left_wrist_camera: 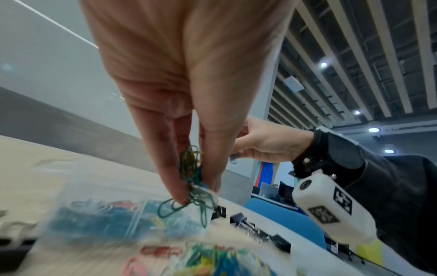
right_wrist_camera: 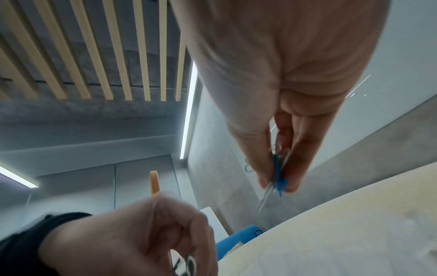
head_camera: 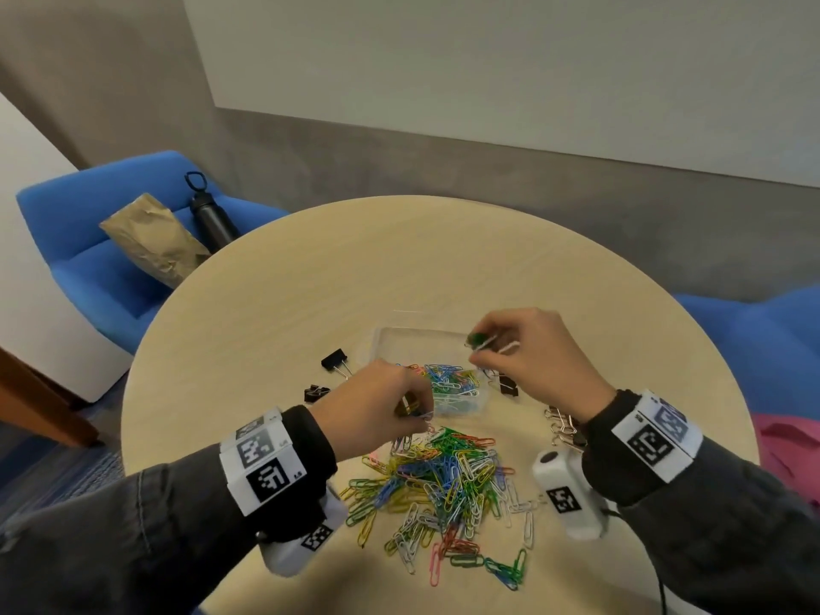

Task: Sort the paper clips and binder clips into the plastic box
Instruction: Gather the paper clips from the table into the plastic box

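- left hand (head_camera: 377, 403) over the near edge of the plastic box (head_camera: 428, 344); thumb and fingers pinch a tangled bunch of green paper clips (left_wrist_camera: 192, 179), some hanging below the fingertips (left_wrist_camera: 178, 196)
- right hand (head_camera: 539, 361) above the box's right side; fingers pinched on a few clips (right_wrist_camera: 279, 173), blue and silver in the wrist view, a green one visible from the head view
- plastic box is clear, sits mid-table (head_camera: 310, 277); near compartment holds mixed coloured clips (head_camera: 452, 383); far part looks bare, hard to tell through the glare
- loose pile of paper clips (head_camera: 443, 477) on the table just in front of the box, between the two wrists; colours mixed
- black binder clips on the table: two left of the box (head_camera: 336, 360) (head_camera: 316, 392); one at its right side (head_camera: 508, 387); more metal-handled ones by the right wrist (head_camera: 561, 426)
- off-table: blue chair (head_camera: 111, 259) with a brown paper bag (head_camera: 153, 239) and a black bottle (head_camera: 210, 215)
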Action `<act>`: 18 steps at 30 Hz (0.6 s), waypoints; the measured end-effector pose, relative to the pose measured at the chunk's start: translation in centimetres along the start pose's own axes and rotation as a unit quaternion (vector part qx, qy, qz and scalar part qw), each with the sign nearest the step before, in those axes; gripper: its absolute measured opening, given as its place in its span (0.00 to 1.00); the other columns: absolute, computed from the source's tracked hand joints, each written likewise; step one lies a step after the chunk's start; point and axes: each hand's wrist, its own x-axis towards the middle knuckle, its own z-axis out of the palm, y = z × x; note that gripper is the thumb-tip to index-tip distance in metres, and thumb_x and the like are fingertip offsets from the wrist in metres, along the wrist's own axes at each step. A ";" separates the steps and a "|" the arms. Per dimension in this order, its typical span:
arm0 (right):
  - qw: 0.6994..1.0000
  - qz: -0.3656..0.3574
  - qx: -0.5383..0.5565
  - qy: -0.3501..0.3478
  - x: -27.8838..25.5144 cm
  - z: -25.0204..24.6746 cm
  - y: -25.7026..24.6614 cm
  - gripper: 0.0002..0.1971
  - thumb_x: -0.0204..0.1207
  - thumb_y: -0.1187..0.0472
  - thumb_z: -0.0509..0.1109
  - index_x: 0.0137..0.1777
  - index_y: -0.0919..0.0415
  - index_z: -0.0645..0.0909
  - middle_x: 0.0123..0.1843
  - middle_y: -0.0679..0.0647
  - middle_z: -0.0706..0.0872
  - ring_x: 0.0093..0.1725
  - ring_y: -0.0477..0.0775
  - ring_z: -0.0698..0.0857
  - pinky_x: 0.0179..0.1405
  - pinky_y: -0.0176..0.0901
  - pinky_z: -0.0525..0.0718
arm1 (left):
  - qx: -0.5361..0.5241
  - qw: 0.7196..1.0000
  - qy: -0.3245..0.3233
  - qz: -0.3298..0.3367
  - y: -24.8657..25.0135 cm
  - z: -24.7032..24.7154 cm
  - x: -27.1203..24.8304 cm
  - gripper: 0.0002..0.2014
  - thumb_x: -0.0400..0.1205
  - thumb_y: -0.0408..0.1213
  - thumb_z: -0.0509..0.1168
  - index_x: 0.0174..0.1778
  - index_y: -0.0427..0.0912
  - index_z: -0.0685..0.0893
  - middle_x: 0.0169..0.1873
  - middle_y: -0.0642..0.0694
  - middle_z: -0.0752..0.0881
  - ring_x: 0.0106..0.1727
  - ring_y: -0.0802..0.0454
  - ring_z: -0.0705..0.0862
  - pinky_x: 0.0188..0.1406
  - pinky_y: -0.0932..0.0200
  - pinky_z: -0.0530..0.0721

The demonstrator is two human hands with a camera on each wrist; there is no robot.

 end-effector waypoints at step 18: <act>0.978 -0.033 -0.133 -0.158 -3.2 0.5 2.0 0.08 0.76 0.53 0.71 0.53 0.51 0.87 0.50 0.40 0.85 0.47 0.39 0.84 0.48 0.43 0.86 | -0.033 0.999 0.027 -0.010 -2.3 -1.2 6.0 0.09 0.79 0.35 0.70 0.55 0.41 0.86 0.49 0.48 0.90 0.50 0.55 0.87 0.42 0.76 0.79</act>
